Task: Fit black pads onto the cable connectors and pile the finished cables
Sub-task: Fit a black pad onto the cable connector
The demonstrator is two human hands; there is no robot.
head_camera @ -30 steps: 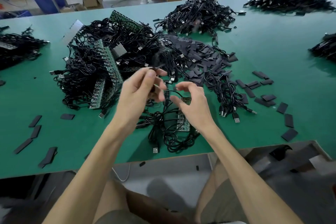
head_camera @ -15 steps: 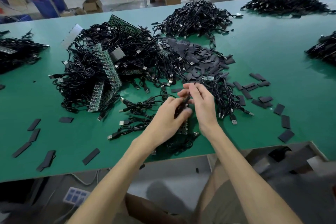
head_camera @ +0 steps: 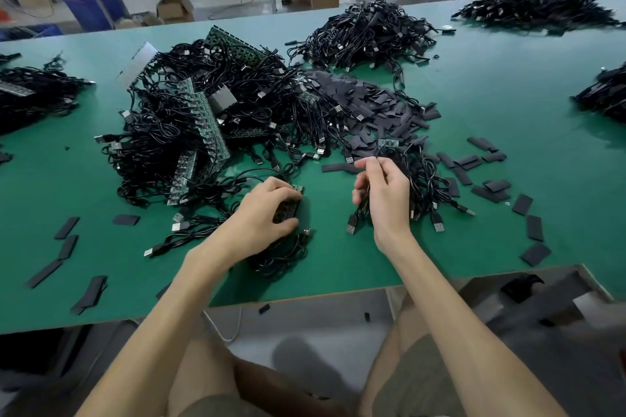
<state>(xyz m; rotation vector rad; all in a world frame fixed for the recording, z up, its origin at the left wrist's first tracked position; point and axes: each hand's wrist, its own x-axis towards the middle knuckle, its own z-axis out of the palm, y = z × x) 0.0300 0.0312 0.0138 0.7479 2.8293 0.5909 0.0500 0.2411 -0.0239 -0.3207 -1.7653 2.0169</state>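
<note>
At the lower centre of the frame the left hand [head_camera: 261,217] lies on the green table [head_camera: 508,85], its fingers curled over a small green circuit board [head_camera: 298,189] and the cords bunched beneath it. Just to its right, the right hand [head_camera: 386,195] is raised a little and closed round a black cable [head_camera: 358,213]. Thumb and forefinger pinch together at the top, and the USB plug [head_camera: 351,226] dangles below the palm.

The heap of black pads [head_camera: 369,101] sits above the right hand, with loose pads [head_camera: 493,185] scattered to the right. A big tangle of cables and boards [head_camera: 189,125] fills the centre left, and another cable pile [head_camera: 366,32] lies at the upper centre.

I reckon these cables are light and limp and quick to snag on one another, so the stiff plug end looks the best place to grip. The pads look thin, soft and nearly weightless, best nipped by an edge.
</note>
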